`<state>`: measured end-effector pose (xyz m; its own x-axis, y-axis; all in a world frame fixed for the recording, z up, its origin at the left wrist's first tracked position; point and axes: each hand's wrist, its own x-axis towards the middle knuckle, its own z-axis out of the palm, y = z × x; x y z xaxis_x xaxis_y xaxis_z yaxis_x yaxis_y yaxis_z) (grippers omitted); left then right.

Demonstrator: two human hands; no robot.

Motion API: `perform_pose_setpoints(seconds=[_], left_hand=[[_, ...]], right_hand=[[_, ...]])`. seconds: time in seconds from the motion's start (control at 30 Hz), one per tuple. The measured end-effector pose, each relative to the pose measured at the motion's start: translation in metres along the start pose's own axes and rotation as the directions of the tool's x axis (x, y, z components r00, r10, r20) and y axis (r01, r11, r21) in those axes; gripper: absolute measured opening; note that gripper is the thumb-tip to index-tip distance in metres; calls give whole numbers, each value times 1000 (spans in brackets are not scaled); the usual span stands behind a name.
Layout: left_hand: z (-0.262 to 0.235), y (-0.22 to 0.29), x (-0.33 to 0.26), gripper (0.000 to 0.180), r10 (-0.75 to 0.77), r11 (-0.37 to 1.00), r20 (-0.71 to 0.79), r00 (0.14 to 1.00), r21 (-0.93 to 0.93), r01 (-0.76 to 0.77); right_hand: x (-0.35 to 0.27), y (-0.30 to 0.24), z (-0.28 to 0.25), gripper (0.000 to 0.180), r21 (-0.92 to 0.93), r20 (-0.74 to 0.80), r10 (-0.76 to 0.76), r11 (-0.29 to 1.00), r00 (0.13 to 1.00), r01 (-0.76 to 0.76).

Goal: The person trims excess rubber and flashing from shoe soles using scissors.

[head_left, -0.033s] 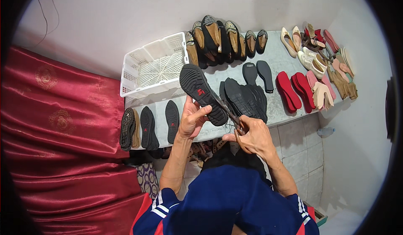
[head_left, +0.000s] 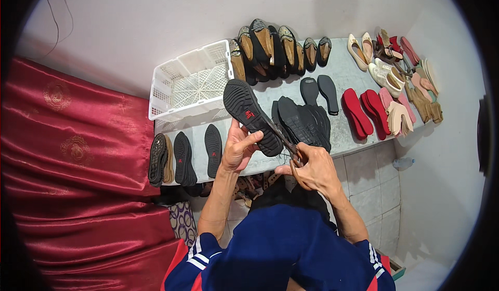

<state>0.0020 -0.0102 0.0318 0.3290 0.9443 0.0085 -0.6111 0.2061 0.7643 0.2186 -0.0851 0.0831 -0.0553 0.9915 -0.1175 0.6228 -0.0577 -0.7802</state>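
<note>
My left hand [head_left: 240, 148] is closed round the waist of a black shoe sole [head_left: 251, 115]. The sole's ribbed underside, with a small red mark, faces me, and its toe end points up and left. In my right hand [head_left: 313, 170] is a worn pair of scissors [head_left: 295, 156], gripped by the handles. Their dark blades lie along the sole's right edge near the heel. Thin dark strands hang just below that end. My fingers partly hide the scissor handles. Behind my right hand, a pile of black soles [head_left: 301, 122] rests on the table.
The grey table [head_left: 343, 52] holds a white plastic basket [head_left: 189, 78], a row of black flat shoes [head_left: 287, 44], red insoles [head_left: 356, 114] and pale shoes [head_left: 387, 76]. More black soles [head_left: 183, 158] lie near its front left edge. A red curtain [head_left: 78, 161] hangs at left.
</note>
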Motion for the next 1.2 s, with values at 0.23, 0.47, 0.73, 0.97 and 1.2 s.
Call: perform_pose_setpoints(seconds=[0.23,0.47,0.73,0.97,1.2], left_hand=[[5,-3,0,70,-3,1000,12,1000,-6,4],[-18,-4,8,51,-61,995,-80,995,-78,55],[6,2,10,63,-30,1000,-125,992,5,31],[11,0,5,62,-81,992,-60,995,94,87],[12,-8,4,62,-58,997,-72,996,52,62]], right_hand=[[2,11,4,67,82,-13,4,997,1000,-2],[1,27,3,53,310,135,92,942,987,-130],[-9,50,39,21,373,183,37,922,982,-105],[-2,43,41,24,331,62,-5,943,998,-16],[-1,40,39,27,264,-13,44,964,999,-39]])
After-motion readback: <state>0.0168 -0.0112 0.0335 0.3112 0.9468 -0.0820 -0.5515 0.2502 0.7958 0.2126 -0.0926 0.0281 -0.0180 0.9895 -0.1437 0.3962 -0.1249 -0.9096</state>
